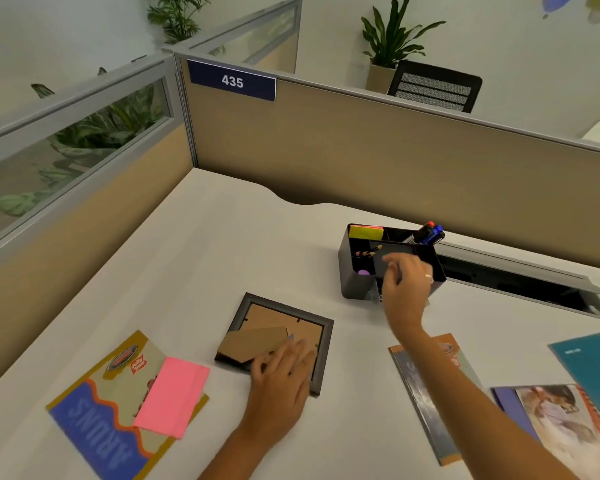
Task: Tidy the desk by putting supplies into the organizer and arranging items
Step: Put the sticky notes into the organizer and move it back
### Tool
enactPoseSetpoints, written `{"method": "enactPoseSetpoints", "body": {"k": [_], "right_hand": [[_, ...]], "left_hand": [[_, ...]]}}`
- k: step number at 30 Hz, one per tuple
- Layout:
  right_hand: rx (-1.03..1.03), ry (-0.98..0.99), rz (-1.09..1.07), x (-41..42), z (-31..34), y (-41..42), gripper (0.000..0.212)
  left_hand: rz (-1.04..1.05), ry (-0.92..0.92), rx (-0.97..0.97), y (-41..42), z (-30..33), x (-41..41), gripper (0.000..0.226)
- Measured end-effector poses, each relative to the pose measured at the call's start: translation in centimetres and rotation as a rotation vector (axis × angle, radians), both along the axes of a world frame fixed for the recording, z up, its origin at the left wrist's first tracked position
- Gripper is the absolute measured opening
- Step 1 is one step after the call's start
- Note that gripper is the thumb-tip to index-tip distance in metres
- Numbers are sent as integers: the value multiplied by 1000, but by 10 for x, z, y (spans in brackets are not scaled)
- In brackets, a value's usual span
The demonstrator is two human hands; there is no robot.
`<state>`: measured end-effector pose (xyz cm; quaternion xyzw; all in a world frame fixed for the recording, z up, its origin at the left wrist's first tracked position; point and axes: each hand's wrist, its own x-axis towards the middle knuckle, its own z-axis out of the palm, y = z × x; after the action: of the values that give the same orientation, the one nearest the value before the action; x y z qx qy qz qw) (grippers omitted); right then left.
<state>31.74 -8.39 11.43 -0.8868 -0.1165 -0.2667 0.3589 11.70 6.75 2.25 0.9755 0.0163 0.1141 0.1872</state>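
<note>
A black desk organizer point(352, 282) stands at the back right of the white desk. It holds yellow-green sticky notes point(365, 232), pencils point(368, 252) and markers point(428, 233). My right hand point(404, 285) hovers over its front right part, fingers pinched on a thin dark item that hangs below them; I cannot tell what it is. A dark picture frame point(321, 358) lies face down in the middle, its cardboard stand point(253, 344) folded out. My left hand point(284, 379) lies on the frame's near corner, thumb at its front edge.
A colourful brochure point(94, 420) with a pink paper point(172, 396) on it lies at the front left. A long leaflet point(426, 407), a photo booklet point(561, 420) and a teal folder point(593, 362) lie at the right. A cable slot point(520, 282) opens behind the organizer. Partition walls point(326, 150) bound the desk.
</note>
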Motion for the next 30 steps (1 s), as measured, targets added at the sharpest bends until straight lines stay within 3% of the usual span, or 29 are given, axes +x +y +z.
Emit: {"method": "enactPoseSetpoints", "body": {"k": [4, 7, 11, 13, 17, 20, 23, 26, 30], "right_hand": [[-29, 109, 99, -66, -43, 5, 19], [-32, 258, 112, -110, -77, 8, 21], [-48, 466, 95, -143, -102, 13, 24], [-137, 480, 85, -150, -107, 14, 28], [-219, 446, 102, -155, -107, 15, 28], [-258, 416, 111, -156, -108, 14, 28], [-237, 437, 98, -156, -108, 12, 29], [-175, 503, 77, -154, -103, 13, 34], [-30, 535, -79, -152, -83, 24, 33]], "left_hand": [[312, -128, -46, 35, 9, -18, 30], [546, -97, 6, 75, 8, -35, 21], [749, 175, 11, 110, 4, -59, 52], [779, 266, 34, 117, 0, -68, 66], [789, 222, 82, 118, -4, -77, 71], [891, 272, -125, 117, 3, -71, 68], [981, 254, -460, 130, 10, -68, 43], [876, 142, -745, 148, 23, -64, 30], [771, 36, -927, 155, 57, -51, 29]]}}
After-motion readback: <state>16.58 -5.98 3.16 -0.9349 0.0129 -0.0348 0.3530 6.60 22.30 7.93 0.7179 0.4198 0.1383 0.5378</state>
